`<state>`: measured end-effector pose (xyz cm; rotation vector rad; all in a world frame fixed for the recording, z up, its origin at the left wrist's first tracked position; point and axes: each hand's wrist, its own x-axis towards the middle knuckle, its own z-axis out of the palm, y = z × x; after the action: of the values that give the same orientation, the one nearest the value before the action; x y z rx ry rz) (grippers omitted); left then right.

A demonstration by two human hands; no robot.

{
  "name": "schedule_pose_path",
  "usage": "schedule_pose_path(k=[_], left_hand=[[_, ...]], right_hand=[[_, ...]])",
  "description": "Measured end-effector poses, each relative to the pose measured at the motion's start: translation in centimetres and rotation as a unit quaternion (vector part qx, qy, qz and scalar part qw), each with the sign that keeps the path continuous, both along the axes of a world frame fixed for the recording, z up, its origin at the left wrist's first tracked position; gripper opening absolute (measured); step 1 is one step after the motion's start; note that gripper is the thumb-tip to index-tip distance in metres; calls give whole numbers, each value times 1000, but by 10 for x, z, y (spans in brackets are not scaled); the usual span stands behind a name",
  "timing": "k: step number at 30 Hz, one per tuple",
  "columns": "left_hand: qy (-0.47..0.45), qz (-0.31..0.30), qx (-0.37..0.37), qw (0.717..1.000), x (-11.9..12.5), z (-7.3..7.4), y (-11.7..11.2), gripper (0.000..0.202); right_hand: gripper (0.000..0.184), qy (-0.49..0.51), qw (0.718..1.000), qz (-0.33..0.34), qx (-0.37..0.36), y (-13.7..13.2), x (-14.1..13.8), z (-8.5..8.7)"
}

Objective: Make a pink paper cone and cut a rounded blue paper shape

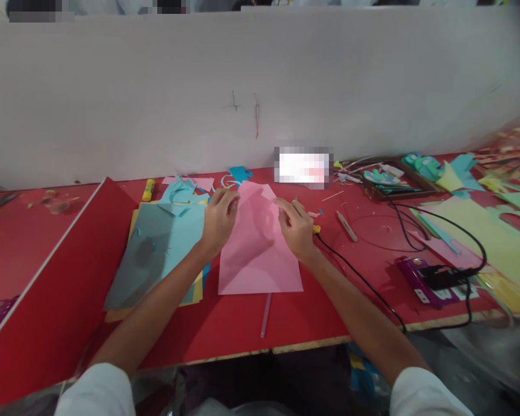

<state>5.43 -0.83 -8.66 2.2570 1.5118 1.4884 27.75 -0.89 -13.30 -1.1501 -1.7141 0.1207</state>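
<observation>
A pink paper sheet lies on the red table in front of me. My left hand pinches the sheet's upper left edge, fingers curled. My right hand grips the upper right part, where a corner is folded over. A stack of light blue, grey and yellow sheets lies just left of the pink sheet, under my left forearm. A thin pale stick lies below the pink sheet.
A yellow glue stick sits at the back left. A black cable runs from my right hand to a purple box. Yellow, green and pink paper cut-outs cover the right side. A white partition wall rises behind the table.
</observation>
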Motion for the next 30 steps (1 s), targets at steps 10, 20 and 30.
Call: schedule_pose_path(k=[10,20,30], left_hand=[[-14,-16,-84,996,12,14,-9,23],[-57,-17,-96,994,9,13,-6,10],[-164,49,-96,981,-4,-3,7,35]], right_hand=[[41,-94,995,19,6,-11,-9,7],[35,-73,997,24,0,-13,-14,5],[25,89,995,-18,-29,5,3,4]])
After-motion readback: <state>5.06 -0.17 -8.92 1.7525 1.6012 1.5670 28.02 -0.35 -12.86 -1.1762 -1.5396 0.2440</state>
